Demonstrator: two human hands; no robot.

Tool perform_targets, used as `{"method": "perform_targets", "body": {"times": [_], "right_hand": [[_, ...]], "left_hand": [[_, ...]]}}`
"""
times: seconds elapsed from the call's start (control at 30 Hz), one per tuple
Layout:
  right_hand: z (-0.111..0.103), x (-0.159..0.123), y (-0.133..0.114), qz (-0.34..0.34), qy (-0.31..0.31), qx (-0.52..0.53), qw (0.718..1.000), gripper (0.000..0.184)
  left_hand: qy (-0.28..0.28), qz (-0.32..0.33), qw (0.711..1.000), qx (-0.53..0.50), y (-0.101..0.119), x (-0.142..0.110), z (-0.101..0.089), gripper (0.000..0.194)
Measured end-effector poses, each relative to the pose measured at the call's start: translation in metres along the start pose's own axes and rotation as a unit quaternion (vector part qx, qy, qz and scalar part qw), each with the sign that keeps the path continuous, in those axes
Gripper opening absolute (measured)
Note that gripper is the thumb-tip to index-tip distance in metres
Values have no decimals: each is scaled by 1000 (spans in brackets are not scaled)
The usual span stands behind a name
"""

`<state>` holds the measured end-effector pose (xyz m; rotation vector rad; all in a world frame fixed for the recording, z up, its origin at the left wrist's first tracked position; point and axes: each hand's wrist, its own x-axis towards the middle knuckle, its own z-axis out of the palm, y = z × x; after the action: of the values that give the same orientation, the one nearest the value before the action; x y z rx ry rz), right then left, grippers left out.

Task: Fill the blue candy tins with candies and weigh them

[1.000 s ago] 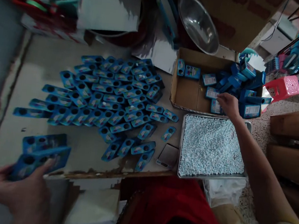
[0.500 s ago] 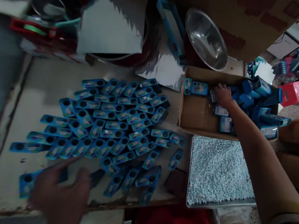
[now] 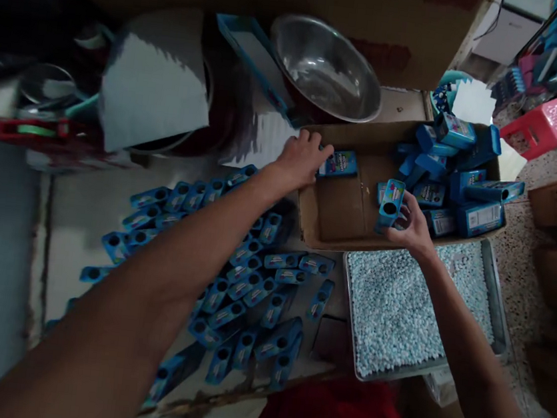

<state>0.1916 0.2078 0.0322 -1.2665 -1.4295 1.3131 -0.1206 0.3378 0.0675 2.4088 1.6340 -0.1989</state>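
Observation:
My right hand (image 3: 413, 228) grips a small blue printed box (image 3: 390, 202) with a dark round spot on its end, over the front of an open cardboard carton (image 3: 341, 209). At the carton's left back corner, my left hand (image 3: 305, 155) has its fingers curled over a small blue box, mostly hidden under them. Beside its thumb lies another blue box (image 3: 342, 164). More blue boxes (image 3: 444, 167) are heaped in the carton's right half. Many similar boxes (image 3: 249, 286) stand close together on the table, partly hidden by my left forearm.
A metal tray (image 3: 500, 338) of pale blue and white pellets sits before the carton. Behind are a steel bowl (image 3: 329, 67) and a white sheet (image 3: 156, 88) over a dark container. A pink stool (image 3: 552, 126) stands on the floor at right.
My left hand has moved from the table's front left to the carton's left back corner. My right hand has lifted a blue box from the carton. The view has shifted.

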Motion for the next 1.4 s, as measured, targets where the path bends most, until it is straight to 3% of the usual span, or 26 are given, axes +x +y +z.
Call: {"method": "perform_targets", "body": {"times": [0.1, 0.2, 0.3, 0.4, 0.53, 0.6, 0.67, 0.77, 0.8, 0.87, 0.97, 1.03, 1.1, 1.13, 1.2, 1.23, 1.3, 1.4], "right_hand": [[-1, -26, -18, -9, -9, 109, 994, 95], [10, -36, -32, -24, -2, 151, 988, 81], [32, -51, -31, 15, 27, 229, 973, 69], [52, -78, -19, 89, 53, 337, 936, 75], [60, -121, 0, 154, 82, 381, 908, 93], [58, -142, 8, 183, 94, 368, 907, 97], [57, -164, 14, 204, 86, 360, 906, 97], [58, -201, 20, 235, 55, 393, 887, 97], [58, -214, 20, 247, 48, 408, 878, 97], [58, -238, 22, 268, 38, 430, 861, 97], [45, -263, 30, 279, 8, 406, 870, 89], [23, -275, 42, 266, 12, 310, 913, 79], [-11, -288, 60, 242, 127, 147, 951, 64], [-30, -295, 71, 230, 220, 54, 946, 57], [-67, -309, 95, 215, 395, -113, 886, 54], [-82, -314, 107, 217, 437, -176, 855, 59], [-98, -318, 131, 237, 448, -267, 820, 74], [-86, -309, 152, 259, 425, -323, 805, 89]], "left_hand": [[41, 87, 990, -105, 8, -49, -26, 72], [99, 162, 946, -264, 46, -91, -31, 81], [168, 134, 872, -440, 95, -112, -9, 88], [208, 65, 809, -545, 136, -120, 26, 82], [260, -6, 802, -538, 169, -132, 69, 78], [273, -41, 784, -556, 181, -146, 85, 87], [243, -54, 747, -616, 192, -168, 92, 109], [72, -56, 691, -717, 206, -214, 90, 131], [6, -69, 676, -733, 211, -230, 88, 127], [-93, -111, 658, -739, 222, -259, 89, 101], [-128, -150, 670, -716, 242, -278, 105, 44], [-104, -144, 689, -703, 250, -269, 123, 30], [-52, -149, 701, -695, 247, -245, 143, 33], [-27, -157, 708, -688, 242, -230, 151, 36], [13, -164, 731, -662, 227, -200, 168, 47], [22, -154, 749, -645, 219, -187, 175, 54], [20, -115, 777, -618, 210, -173, 189, 65], [14, -76, 777, -625, 220, -171, 207, 69]]}}
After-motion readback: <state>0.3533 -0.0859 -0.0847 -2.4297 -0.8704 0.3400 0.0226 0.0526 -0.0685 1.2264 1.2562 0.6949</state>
